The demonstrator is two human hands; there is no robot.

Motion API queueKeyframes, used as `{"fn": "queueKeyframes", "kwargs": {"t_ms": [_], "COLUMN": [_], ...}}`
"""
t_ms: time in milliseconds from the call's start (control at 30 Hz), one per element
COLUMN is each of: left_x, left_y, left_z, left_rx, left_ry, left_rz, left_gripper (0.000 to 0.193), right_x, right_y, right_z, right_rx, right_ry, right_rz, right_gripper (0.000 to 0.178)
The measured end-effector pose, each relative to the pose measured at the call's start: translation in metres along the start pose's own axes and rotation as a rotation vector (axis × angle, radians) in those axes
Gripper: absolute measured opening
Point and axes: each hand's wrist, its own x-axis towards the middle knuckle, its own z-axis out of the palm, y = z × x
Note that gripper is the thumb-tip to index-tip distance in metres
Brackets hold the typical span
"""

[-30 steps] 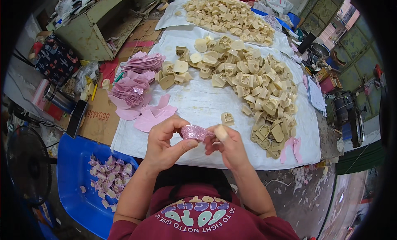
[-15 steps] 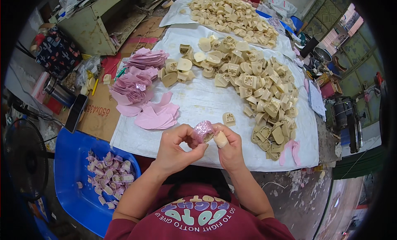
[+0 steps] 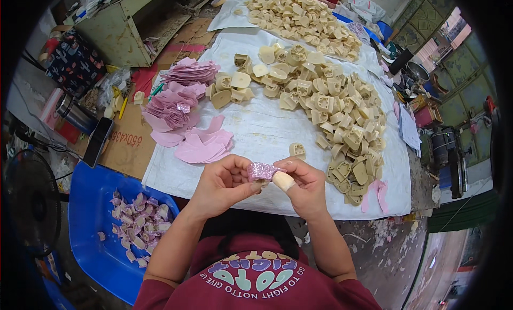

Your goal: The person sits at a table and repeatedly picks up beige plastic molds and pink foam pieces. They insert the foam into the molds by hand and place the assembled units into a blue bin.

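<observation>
Between my two hands, over the table's near edge, is a shoe heel with a pink glitter covering (image 3: 263, 171); its beige body shows only a little underneath. My left hand (image 3: 219, 188) pinches its left side between thumb and fingers. From the right, my right hand (image 3: 305, 188) grips the covering's other end, with a beige wrap on the thumb. A bare beige heel (image 3: 297, 150) lies just beyond my right fingers. Pink cut pieces (image 3: 203, 144) are spread to the left, beside taller stacks of pink pieces (image 3: 171, 110).
Bare beige heels (image 3: 342, 107) form a large heap on the white cloth (image 3: 251, 129), with another heap (image 3: 304, 24) farther back. At lower left, a blue bin (image 3: 88, 224) contains pink-covered heels (image 3: 141, 219). A phone (image 3: 99, 142) and a flask (image 3: 75, 115) stand left; a fan (image 3: 35, 203) is nearby.
The heel has turned in my hands, so the glitter strip now lies more level. My right hand has shifted slightly right, and both hands are a little farther apart.
</observation>
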Motion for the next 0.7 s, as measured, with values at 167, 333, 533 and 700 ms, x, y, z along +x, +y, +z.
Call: {"fn": "queueKeyframes", "kwargs": {"t_ms": [167,333,533,700], "left_x": [-0.002,-0.011,-0.083,-0.149], "left_y": [-0.003,-0.006,0.034,0.060], "left_z": [0.001,-0.002,-0.074,-0.111], "left_rx": [-0.008,0.049,0.811,1.513], "left_ry": [0.027,0.123,0.460,0.683], "left_rz": [0.021,0.024,-0.140,-0.422], "left_gripper": [0.027,0.025,0.024,0.054], "right_x": [0.003,0.007,0.016,0.056], "right_y": [-0.005,-0.002,0.027,0.060], "right_z": [0.000,0.018,0.038,0.060], "right_rx": [-0.052,-0.436,-0.679,-0.897], "right_ry": [-0.025,-0.009,-0.115,-0.193], "right_rz": [0.013,-0.118,-0.128,-0.488], "right_gripper": [0.014,0.017,0.034,0.039]}}
